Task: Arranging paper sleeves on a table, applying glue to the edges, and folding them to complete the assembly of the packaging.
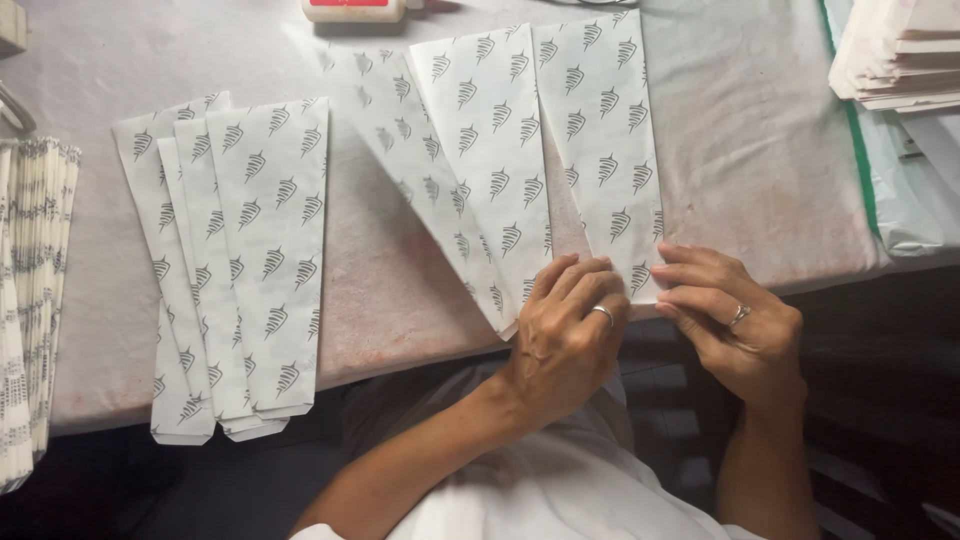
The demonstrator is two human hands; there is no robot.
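Note:
Three white paper bags printed with small grey leaf-like marks lie fanned out on the table (pixel 760 140) in front of me: a left one (pixel 415 150), a middle one (pixel 495 140) and a right one (pixel 600 130). My left hand (pixel 565 330) presses its fingers on the lower end of the middle bag near the table's front edge. My right hand (pixel 725 325) pinches the lower right corner of the right bag. Both hands wear a ring.
A second fan of the same printed bags (pixel 235 260) lies at the left, overhanging the front edge. A thick stack of bags (pixel 30 300) stands at the far left. Piled white paper (pixel 900 50) sits top right; a white-and-red object (pixel 355 10) at top centre.

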